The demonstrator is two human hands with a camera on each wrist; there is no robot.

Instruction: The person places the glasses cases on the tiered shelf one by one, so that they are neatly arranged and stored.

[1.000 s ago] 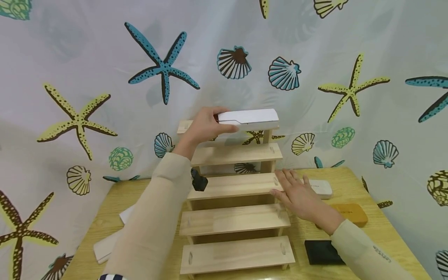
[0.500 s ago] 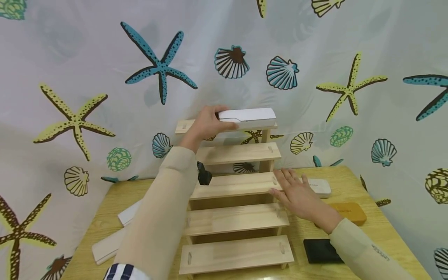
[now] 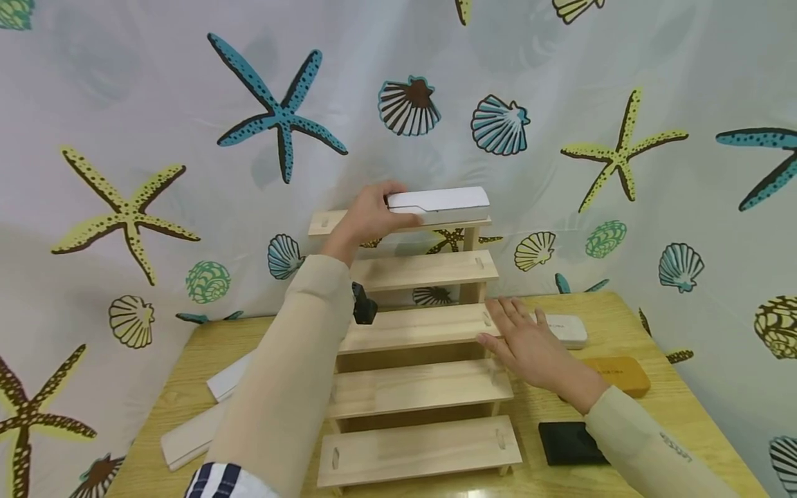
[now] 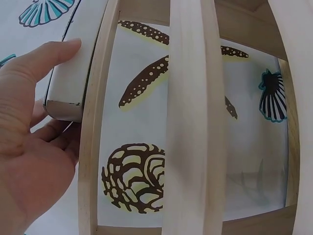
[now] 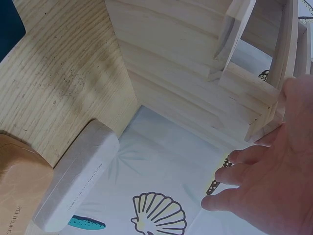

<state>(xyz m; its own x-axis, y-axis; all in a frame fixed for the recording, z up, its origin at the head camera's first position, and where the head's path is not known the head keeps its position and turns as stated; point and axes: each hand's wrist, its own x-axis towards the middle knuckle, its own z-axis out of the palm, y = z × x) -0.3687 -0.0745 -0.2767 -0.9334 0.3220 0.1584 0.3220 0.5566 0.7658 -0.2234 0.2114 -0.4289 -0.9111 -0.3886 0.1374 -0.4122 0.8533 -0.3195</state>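
Observation:
A white glasses case (image 3: 445, 202) lies lengthwise along the right part of the top step (image 3: 324, 221) of a wooden stepped display rack (image 3: 417, 453). My left hand (image 3: 369, 220) grips its left end. In the left wrist view, the thumb lies over the case's (image 4: 73, 78) front and the other fingers go behind it, partly hidden. My right hand (image 3: 529, 346) rests on the right end of the middle step (image 3: 405, 326), its fingers extended. In the right wrist view, that hand (image 5: 274, 169) is against the rack's edge with its fingers spread.
Right of the rack, a pale glasses case (image 3: 569, 330), an orange one (image 3: 619, 377) and a black one (image 3: 569, 443) lie on the wooden table (image 3: 672, 443). Two white cases (image 3: 193, 436) lie on the left, partly behind my left sleeve. A shell-patterned cloth (image 3: 349, 62) hangs behind.
My left forearm has shifted slightly right since a second ago. The head view has drifted a little. The case stays on the top step in my left hand, and my right hand keeps its place.

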